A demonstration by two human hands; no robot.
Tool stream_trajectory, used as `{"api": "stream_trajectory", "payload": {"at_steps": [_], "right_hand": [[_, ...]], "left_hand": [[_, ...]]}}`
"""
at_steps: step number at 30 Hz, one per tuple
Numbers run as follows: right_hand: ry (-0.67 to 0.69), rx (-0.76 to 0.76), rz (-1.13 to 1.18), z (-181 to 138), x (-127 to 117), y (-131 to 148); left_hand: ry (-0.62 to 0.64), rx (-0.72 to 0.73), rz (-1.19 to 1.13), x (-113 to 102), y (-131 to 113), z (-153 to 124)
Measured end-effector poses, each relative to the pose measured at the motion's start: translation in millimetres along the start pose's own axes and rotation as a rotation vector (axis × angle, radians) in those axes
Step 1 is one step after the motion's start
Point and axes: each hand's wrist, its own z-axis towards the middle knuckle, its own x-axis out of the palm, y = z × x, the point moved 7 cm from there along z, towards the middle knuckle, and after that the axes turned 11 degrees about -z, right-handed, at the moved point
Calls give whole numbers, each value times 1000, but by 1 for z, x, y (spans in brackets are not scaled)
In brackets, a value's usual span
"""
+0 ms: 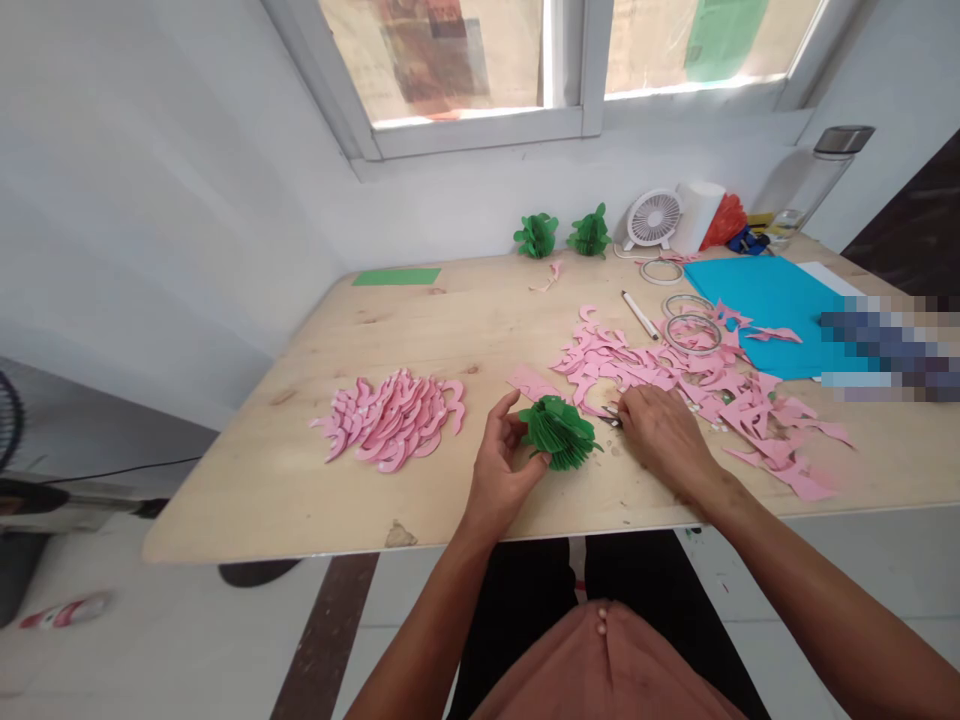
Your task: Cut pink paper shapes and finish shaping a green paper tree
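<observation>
My left hand [504, 462] holds a green pleated paper ornament [561, 432] between thumb and fingers, just above the table near its front edge. To the right of it, my right hand [664, 432] is closed over a pair of scissors [612, 416]. Only the metal tips show; the handles are hidden under the fingers. Pink paper offcuts [735, 395] lie beyond and to the right of this hand, with a pink paper strip [538, 383] behind the ornament. On the left, curved pink paper cutouts [397, 415] are heaped together.
Two similar green paper ornaments [537, 236] stand by the wall. A green paper strip [397, 277] lies back left. Further right are a marker [640, 314], tape rolls [694, 334], blue sheets [780, 300], a small fan [654, 219] and a glass bottle [823, 185].
</observation>
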Motion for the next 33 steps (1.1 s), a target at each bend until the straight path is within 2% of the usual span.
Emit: {"api": "stream_trajectory", "payload": {"at_steps": [4,8,10,20,26,33], "right_hand": [[-31,72,152,-4,-6,-6],[-145,169,448,-12,-14,-17],[-172,185,517,-15,-16,-20],[12,23,87,-4,-17,-2],[111,-66,-58,6,-15,5],[159,-126,-165,10,-12,11]], "left_hand": [[-4,-5,-6,0,0,0],[6,-7,-9,0,0,0],[5,-7,-9,0,0,0],[8,-7,-8,0,1,1],[-2,-22,-18,1,0,0],[1,-22,-9,0,1,1]]}}
